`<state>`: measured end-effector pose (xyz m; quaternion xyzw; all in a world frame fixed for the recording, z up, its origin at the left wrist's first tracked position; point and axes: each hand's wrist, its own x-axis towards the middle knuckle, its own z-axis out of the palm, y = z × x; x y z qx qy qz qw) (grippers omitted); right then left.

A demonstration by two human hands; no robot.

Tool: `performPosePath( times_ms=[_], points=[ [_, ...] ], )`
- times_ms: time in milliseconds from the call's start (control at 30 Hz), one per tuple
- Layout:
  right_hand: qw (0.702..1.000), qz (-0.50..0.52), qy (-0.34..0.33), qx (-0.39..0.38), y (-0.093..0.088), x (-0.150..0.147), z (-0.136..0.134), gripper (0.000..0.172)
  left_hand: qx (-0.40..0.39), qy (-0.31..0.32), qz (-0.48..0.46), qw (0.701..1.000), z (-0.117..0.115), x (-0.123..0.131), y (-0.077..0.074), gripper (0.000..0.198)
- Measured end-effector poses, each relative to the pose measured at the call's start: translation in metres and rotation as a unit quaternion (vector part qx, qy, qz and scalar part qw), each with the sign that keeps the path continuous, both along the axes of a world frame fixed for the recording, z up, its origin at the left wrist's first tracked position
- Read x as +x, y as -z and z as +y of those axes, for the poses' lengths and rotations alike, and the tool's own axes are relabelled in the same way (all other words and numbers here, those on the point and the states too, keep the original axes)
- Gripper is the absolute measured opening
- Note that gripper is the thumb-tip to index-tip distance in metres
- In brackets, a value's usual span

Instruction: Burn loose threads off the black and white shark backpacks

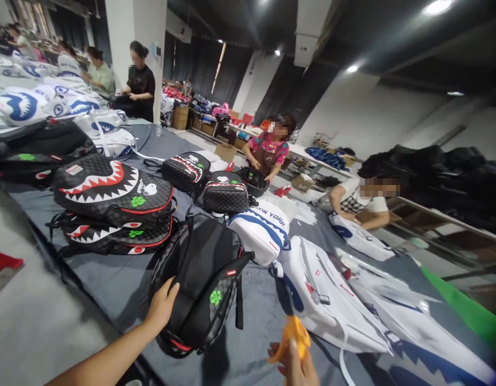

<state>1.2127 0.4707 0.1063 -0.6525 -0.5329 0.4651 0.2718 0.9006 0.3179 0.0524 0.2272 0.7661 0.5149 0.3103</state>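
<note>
In front of me a black backpack stands tilted on the grey table cover, its padded back and straps toward me, with a green patch and a small red label on its side. My left hand grips its left edge, thumb on the near face and the other fingers partly hidden. My right hand, low in the picture, is closed around an orange plastic hand tool whose exact kind I cannot make out. That tool is apart from the black backpack, beside a white backpack.
Two checkered shark-mouth backpacks are stacked at left. Smaller checkered bags and a white NEW YORK bag lie beyond. Co-workers handle bags across the table, one person at the far side and another at right. A red stool stands at far left.
</note>
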Motion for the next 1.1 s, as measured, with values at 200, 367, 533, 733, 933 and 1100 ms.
performPosePath(
  times_ms=[200,367,533,733,933,1100],
  points=[
    [0.935,0.045,-0.322,-0.141,-0.050,-0.079,-0.021,0.069,0.080,0.037,-0.227,0.970,-0.061,-0.024,-0.015,0.065],
    [0.929,0.018,-0.352,-0.113,-0.057,-0.128,0.011,0.066,0.092,-0.093,-0.210,0.969,-0.079,-0.065,-0.010,0.077],
    [0.904,-0.162,-0.390,-0.061,-0.057,-0.183,0.055,0.054,0.055,-0.087,-0.273,0.957,-0.051,-0.096,-0.005,0.073],
    [0.867,-0.257,-0.426,-0.013,-0.060,-0.213,0.050,0.049,-0.002,-0.082,-0.410,0.908,-0.055,-0.118,0.007,0.058],
    [0.831,-0.288,-0.476,0.027,-0.076,-0.239,0.047,0.047,-0.028,-0.073,-0.444,0.893,-0.051,-0.122,0.012,0.045],
    [0.784,-0.268,-0.560,-0.020,-0.078,-0.252,0.017,0.047,-0.059,-0.053,-0.454,0.888,-0.049,-0.128,0.011,0.049]
  ],
)
